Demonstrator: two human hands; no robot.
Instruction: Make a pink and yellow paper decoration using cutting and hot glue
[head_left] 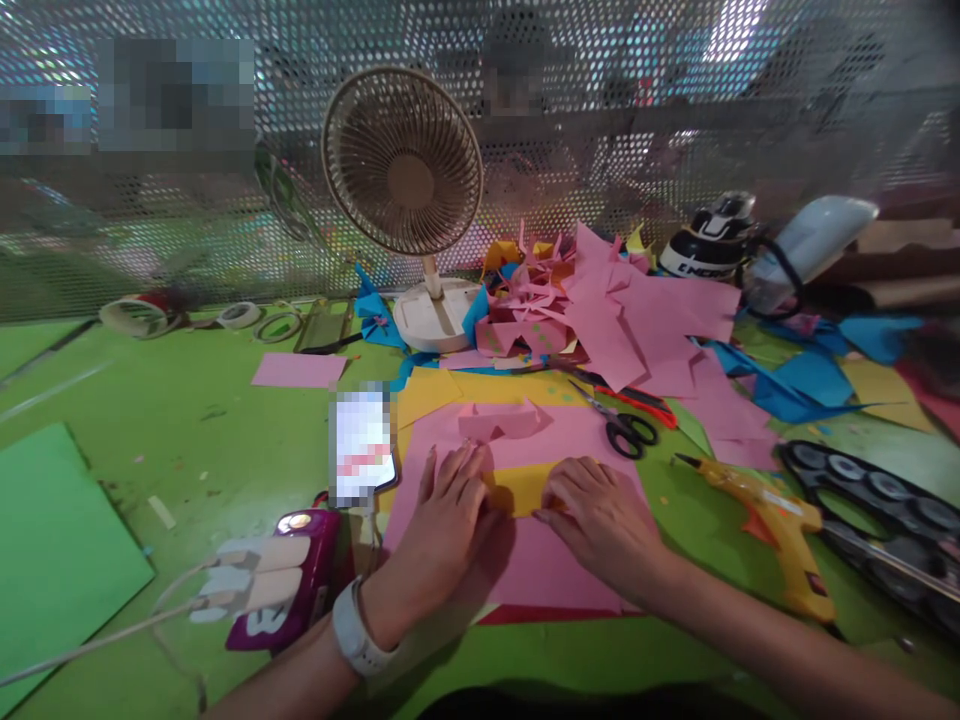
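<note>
A small yellow paper piece (519, 489) lies between my hands over a stack of pink paper (540, 560). My left hand (448, 515), wearing a white watch at the wrist, has its fingers bent onto the left end of the yellow paper. At the other end, the fingers of my right hand (600, 515) are curled and pinch the paper's edge. Just beyond them stands a folded pink paper piece (502, 424). Black-handled scissors (628, 432) rest on the paper's far right corner, beside a red cutter (645, 402).
Left of the paper are a phone (361, 450) and a purple power strip (307, 570) with plugged cables. A yellow glue gun (776, 530) lies at right. Behind stand a fan (409, 185) and a heap of pink paper cut-outs (637, 320). Green paper (60, 560) lies far left.
</note>
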